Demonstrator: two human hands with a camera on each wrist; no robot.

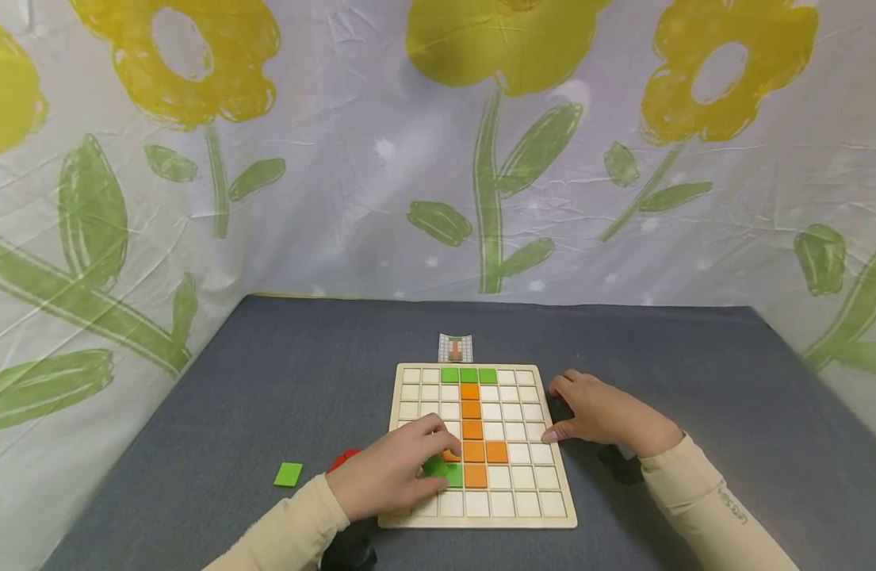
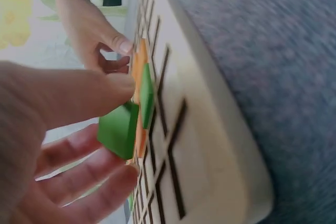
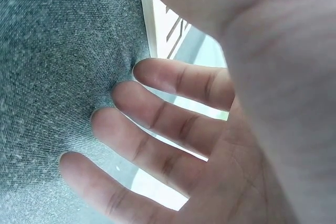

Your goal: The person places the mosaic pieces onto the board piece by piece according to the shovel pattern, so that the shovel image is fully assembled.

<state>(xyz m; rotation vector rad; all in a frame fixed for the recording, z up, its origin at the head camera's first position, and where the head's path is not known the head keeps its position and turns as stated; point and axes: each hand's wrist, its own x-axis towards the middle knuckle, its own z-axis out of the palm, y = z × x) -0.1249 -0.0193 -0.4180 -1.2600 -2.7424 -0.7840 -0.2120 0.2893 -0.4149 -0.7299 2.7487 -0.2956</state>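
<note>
A wooden grid board (image 1: 480,523) with white squares lies flat on the table. My left hand (image 1: 391,469) is over its lower left part, pinching a green square tile (image 2: 119,129) that is tilted just above the grid. Close by on the board sits another green tile (image 1: 454,476), beside the lowest orange tile (image 1: 476,477). Several orange tiles (image 1: 472,430) form a column, with three green tiles (image 1: 468,376) across the top row. At the board's right edge rests my right hand (image 1: 609,416), its thumb touching the rim and its fingers (image 3: 173,116) spread against the cloth, holding nothing.
A small printed card (image 1: 455,348) lies behind the board. Red tiles (image 1: 345,457) are partly hidden by the left hand, and a loose green tile (image 1: 288,474) lies farther left. Dark cloth (image 1: 323,357) covers the table, with a flowered curtain (image 1: 352,198) behind.
</note>
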